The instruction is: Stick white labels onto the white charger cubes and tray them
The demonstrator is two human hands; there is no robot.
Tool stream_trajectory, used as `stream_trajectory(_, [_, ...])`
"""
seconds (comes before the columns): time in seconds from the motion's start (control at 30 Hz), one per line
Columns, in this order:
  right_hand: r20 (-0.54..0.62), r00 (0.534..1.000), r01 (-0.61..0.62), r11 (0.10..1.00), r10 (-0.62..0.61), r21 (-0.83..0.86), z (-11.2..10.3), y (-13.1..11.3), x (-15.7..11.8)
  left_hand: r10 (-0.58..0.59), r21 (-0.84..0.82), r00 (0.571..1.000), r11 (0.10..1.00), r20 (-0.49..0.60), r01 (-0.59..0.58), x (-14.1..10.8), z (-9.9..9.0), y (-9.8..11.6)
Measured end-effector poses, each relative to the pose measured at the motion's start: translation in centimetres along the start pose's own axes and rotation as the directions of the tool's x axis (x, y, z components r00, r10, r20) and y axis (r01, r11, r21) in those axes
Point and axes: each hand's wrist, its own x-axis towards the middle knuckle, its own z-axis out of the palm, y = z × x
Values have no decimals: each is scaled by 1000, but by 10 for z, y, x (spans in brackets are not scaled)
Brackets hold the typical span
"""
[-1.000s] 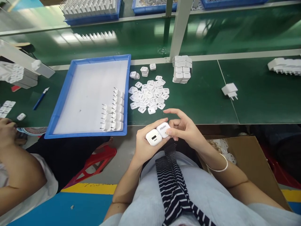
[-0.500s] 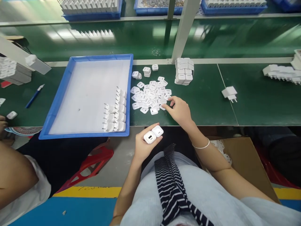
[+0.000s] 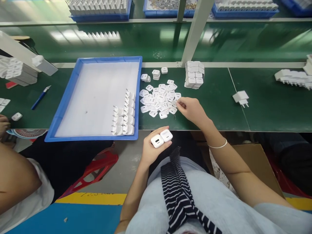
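Note:
Two white charger bodies sit side by side in my left hand (image 3: 151, 150), its fingers and thumb closed around them. One charger (image 3: 157, 140) has a dark rectangular port; the other charger (image 3: 166, 135) shows a small slot on its white face. My right hand (image 3: 191, 110) is at the right edge of a heap of small white cover plates (image 3: 158, 100). Its thumb and fingers are pinched at the edge of a plain-faced cover plate (image 3: 174, 103); the grip itself is partly hidden.
Left of the heap lies a blue-rimmed tray (image 3: 65, 94) with chargers (image 3: 128, 121) standing in two rows. Behind are small plate stacks (image 3: 156, 74) and a charger block (image 3: 194, 75). A lone plug (image 3: 240, 97) lies right. A co-worker's hand (image 3: 3, 123) and a knife (image 3: 41, 97) are left.
My right hand's thumb and fingers have come together at the heap's right edge. The left hand still holds both chargers. The whole view has shifted slightly.

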Motion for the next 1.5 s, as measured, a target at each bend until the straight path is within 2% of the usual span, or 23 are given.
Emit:
stream_trajectory(0.07, [-52, 996, -53, 962, 69, 268, -2, -7, -14, 25, -72, 1000, 997, 0, -25, 6, 3, 2])
stream_trajectory(0.1, [-40, 992, -88, 898, 116, 432, -2, -12, -22, 29, -112, 1000, 993, -3, -29, 9, 6, 3])
stream_trajectory(0.17, [35, 983, -154, 715, 179, 682, 0, -22, -38, 16, -177, 1000, 984, -7, -17, 15, 12, 6])
stream_trajectory(0.2, [65, 979, -174, 636, 191, 752, 1, -27, -45, 8, -198, 1000, 980, -10, -10, 18, 15, 8])
stream_trajectory(0.27, [86, 974, -187, 533, 208, 825, 2, -34, -56, 2, -213, 1000, 977, -22, -7, 22, 21, 12])
stream_trajectory(0.4, [85, 961, -202, 463, 261, 863, -1, -32, -67, 43, -158, 999, 986, -32, -47, 26, 31, 20])
stream_trajectory(0.5, [86, 960, -217, 519, 266, 827, -10, -22, -70, 129, -67, 992, 989, 6, -128, 28, 36, 25])
stream_trajectory(0.6, [119, 966, -239, 605, 231, 760, -24, -13, -73, 250, 81, 966, 963, 72, -255, 31, 40, 30])
stream_trajectory(0.73, [170, 978, -206, 625, 118, 753, -41, -6, -75, 326, 230, 928, 903, 180, -362, 33, 41, 37])
stream_trajectory(0.83, [86, 988, -147, 618, 126, 772, -50, -4, -78, 353, 249, 909, 881, 220, -403, 34, 42, 42])
stream_trajectory(0.9, [-24, 977, -112, 610, 211, 784, -54, -6, -82, 375, 266, 907, 870, 190, -415, 35, 44, 43])
stream_trajectory(0.97, [-64, 964, -101, 577, 258, 811, -57, -14, -89, 400, 302, 906, 854, 140, -424, 36, 46, 43])
stream_trajectory(1.1, [89, 971, -180, 432, 223, 884, -55, -37, -103, 428, 363, 896, 822, 116, -440, 36, 49, 41])
stream_trajectory(1.27, [277, 947, -312, 264, 161, 913, -41, -54, -107, 433, 385, 888, 802, 155, -458, 35, 49, 41])
stream_trajectory(1.5, [332, 931, -361, 251, 150, 898, -31, -60, -102, 449, 440, 881, 767, 150, -466, 32, 46, 42])
